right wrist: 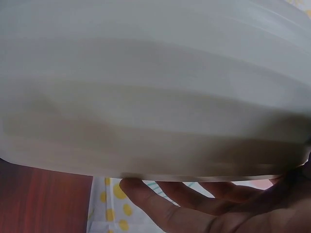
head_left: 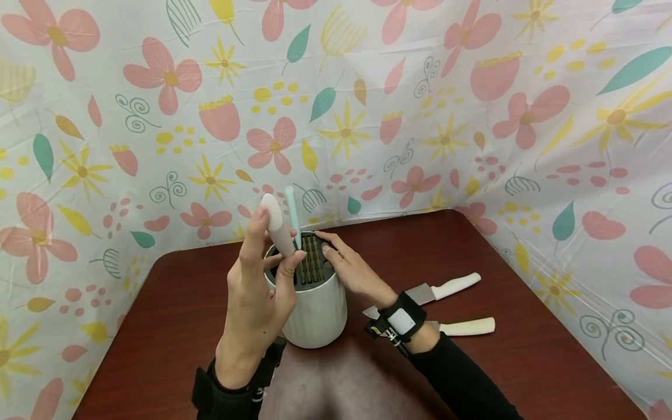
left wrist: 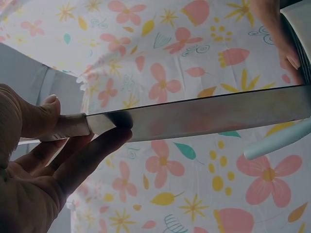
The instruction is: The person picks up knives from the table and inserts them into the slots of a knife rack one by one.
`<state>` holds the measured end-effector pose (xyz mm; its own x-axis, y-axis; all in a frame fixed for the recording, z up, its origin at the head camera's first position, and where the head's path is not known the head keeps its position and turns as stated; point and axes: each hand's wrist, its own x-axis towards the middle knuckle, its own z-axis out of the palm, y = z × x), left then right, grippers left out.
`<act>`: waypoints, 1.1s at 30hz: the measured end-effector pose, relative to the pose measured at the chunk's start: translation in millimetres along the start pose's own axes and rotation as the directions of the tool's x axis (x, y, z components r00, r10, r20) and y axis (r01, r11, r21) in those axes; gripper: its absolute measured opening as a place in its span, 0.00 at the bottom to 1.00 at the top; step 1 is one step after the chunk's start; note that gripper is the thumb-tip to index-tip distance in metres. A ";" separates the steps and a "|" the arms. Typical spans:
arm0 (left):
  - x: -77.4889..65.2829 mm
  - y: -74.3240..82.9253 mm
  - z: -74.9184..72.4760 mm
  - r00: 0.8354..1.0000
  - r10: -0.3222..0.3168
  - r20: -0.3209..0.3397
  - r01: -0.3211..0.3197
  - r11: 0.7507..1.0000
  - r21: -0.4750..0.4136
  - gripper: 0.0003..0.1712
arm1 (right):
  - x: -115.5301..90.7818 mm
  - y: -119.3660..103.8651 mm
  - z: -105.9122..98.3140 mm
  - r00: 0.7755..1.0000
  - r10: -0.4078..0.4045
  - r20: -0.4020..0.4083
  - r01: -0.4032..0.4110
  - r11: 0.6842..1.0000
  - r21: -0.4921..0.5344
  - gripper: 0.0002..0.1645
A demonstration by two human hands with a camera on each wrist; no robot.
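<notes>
A white cylindrical knife block (head_left: 315, 318) with a dark slotted top stands on the table. My left hand (head_left: 259, 297) pinches a kitchen knife by its pale handle (head_left: 278, 224), thumb and fingers on opposite sides. In the left wrist view the knife's broad blade (left wrist: 194, 116) runs from the handle to the block's top, its tip out of sight. My right hand (head_left: 357, 268) grips the block at its right rim, with the fingers (right wrist: 150, 201) along the ribbed wall. A light-blue handle (head_left: 293, 213) sticks up from the block's slots.
Two knives lie right of the block, one with a white handle (head_left: 457, 286), the other with a cream handle (head_left: 467, 326). My right wrist overlaps their blades in the head view. A flowered cloth (head_left: 336, 105) hangs behind the brown table (head_left: 199, 309).
</notes>
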<state>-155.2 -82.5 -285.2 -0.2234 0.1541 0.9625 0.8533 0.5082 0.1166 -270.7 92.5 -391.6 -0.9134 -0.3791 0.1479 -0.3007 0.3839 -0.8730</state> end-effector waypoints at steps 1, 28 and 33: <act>-0.5 -0.6 0.3 1.000 -0.001 0.001 0.001 1.000 -0.001 0.37 | -0.1 0.5 0.0 1.000 -0.002 -0.002 0.002 1.000 -0.002 0.28; -11.1 -17.9 6.2 0.991 -0.115 0.060 0.117 0.993 -0.022 0.45 | -2.4 -2.2 1.3 1.000 -0.010 -0.019 0.010 1.000 -0.007 0.27; -12.8 -19.7 6.8 0.988 -0.142 0.064 0.143 0.989 -0.021 0.45 | -2.5 -2.4 1.3 1.000 0.004 -0.025 -0.004 1.000 -0.005 0.26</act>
<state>-172.3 -88.7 -301.5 -0.3717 0.1347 0.9185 0.8222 0.5073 0.2583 -267.3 91.4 -390.5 -0.9211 -0.3567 0.1559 -0.2983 0.3896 -0.8713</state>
